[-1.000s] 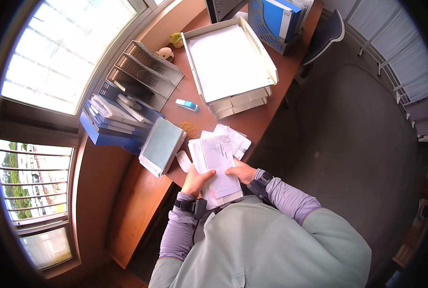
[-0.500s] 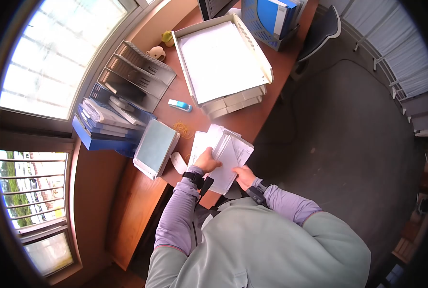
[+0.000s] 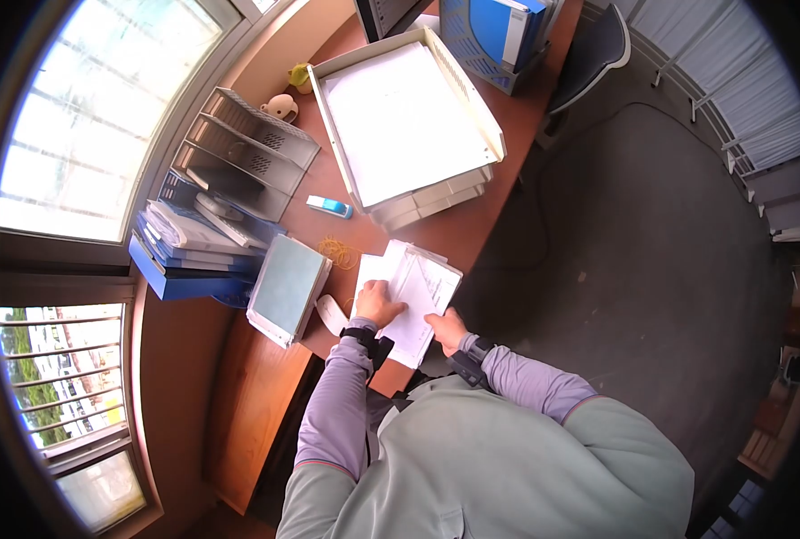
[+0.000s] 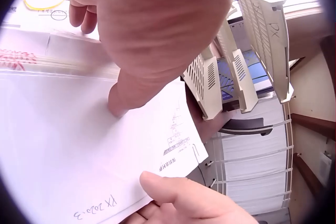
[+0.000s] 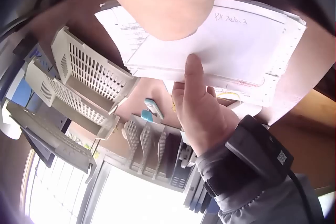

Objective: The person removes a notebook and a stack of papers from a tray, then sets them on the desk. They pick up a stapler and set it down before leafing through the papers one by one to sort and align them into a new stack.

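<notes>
A thick stack of white papers [image 3: 408,337] lies slanted at the desk's near edge, over other sheets. Handwriting reading "PX 2020.3" marks its top sheet [image 5: 247,40]. My left hand [image 3: 379,304] grips the stack's left side, with the thumb on top and the other fingers at the edge. From the right, my right hand [image 3: 448,329] pinches the opposite edge; its thumb [image 4: 157,186] presses on top and its fingers curl beneath. A printed white sheet [image 3: 370,268] shows beyond the left hand. Part of a yellow rubber band [image 4: 39,7] shows near that hand's fingers.
Left of the stack are a white mouse [image 3: 332,314] and a pile of booklets [image 3: 285,283]. Yellow rubber bands [image 3: 336,252] and a blue-white stapler [image 3: 329,207] lie farther back. Stacked letter trays [image 3: 436,208], a file rack [image 3: 252,148] and blue folders [image 3: 184,274] stand around.
The stack has moved forward, away from my body, and turned. My left hand has shifted up along its left side; my right hand still pinches the right edge. The head view has shifted slightly.
</notes>
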The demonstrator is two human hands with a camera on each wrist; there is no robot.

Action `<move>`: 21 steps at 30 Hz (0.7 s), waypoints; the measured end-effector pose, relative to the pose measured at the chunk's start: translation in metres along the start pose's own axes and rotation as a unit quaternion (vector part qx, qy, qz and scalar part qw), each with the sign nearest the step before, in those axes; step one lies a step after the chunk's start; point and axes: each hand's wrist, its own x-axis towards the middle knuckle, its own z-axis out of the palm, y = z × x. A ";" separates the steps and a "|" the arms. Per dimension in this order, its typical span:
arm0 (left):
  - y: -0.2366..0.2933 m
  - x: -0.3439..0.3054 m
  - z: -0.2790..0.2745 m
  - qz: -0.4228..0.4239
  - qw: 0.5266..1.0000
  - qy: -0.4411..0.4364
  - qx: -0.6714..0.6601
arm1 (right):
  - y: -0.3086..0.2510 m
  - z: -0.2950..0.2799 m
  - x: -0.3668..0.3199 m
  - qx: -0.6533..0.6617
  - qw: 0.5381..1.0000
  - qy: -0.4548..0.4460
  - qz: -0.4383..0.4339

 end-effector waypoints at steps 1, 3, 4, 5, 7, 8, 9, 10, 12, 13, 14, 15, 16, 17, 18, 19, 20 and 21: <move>0.002 0.000 -0.004 -0.010 1.000 -0.019 -0.005 | -0.011 0.003 -0.007 0.046 0.999 -0.001 0.028; 0.008 0.001 -0.012 -0.018 0.999 -0.037 -0.010 | -0.018 0.003 -0.003 0.049 0.997 -0.008 0.055; 0.010 0.001 -0.016 -0.019 0.999 -0.044 -0.010 | -0.020 0.002 -0.002 0.052 0.995 -0.014 0.082; 0.013 0.000 -0.020 -0.019 0.998 -0.051 -0.011 | -0.021 0.001 -0.002 0.052 0.995 -0.011 0.081; 0.014 -0.006 -0.022 0.029 0.999 -0.015 -0.004 | -0.021 0.002 -0.003 0.041 0.996 -0.038 0.067; 0.014 -0.011 -0.023 0.076 0.997 0.022 0.003 | -0.020 0.001 -0.004 0.042 0.996 -0.037 0.067; 0.015 -0.018 -0.025 0.097 0.994 0.028 -0.030 | -0.020 0.000 -0.007 0.064 0.996 -0.045 0.045; 0.017 -0.025 -0.027 0.098 0.994 0.026 -0.030 | -0.019 -0.002 -0.009 0.086 0.995 -0.052 0.023; 0.026 -0.042 -0.031 0.084 0.988 0.026 -0.123 | -0.019 -0.005 -0.014 0.099 0.993 -0.069 0.012; 0.031 -0.051 -0.033 0.076 0.989 0.023 -0.125 | -0.023 -0.005 -0.023 0.084 0.994 -0.069 -0.023; 0.031 -0.058 -0.031 0.076 0.989 0.023 -0.125 | -0.029 -0.005 -0.031 0.069 0.993 -0.070 -0.057; 0.030 -0.065 -0.028 0.098 0.986 0.061 -0.118 | -0.035 -0.005 -0.039 0.069 0.993 -0.071 -0.057; 0.029 -0.071 -0.026 0.118 0.982 0.100 -0.110 | -0.042 -0.006 -0.048 0.052 0.993 -0.083 -0.058; 0.029 -0.077 -0.025 0.134 0.976 0.121 -0.122 | -0.047 -0.007 -0.055 0.035 0.993 -0.096 -0.058; 0.024 -0.084 -0.018 0.132 0.976 0.122 -0.122 | -0.052 -0.009 -0.061 0.034 0.993 -0.098 -0.057; 0.019 -0.090 -0.011 0.114 0.969 0.127 -0.180 | -0.055 -0.010 -0.065 -0.022 0.991 -0.108 -0.080; 0.015 -0.093 -0.004 0.097 0.958 0.133 -0.237 | -0.059 -0.010 -0.068 -0.079 0.985 -0.117 -0.103; 0.032 -0.107 -0.023 0.011 0.956 0.082 -0.280 | -0.066 -0.009 -0.072 -0.079 0.984 -0.119 -0.104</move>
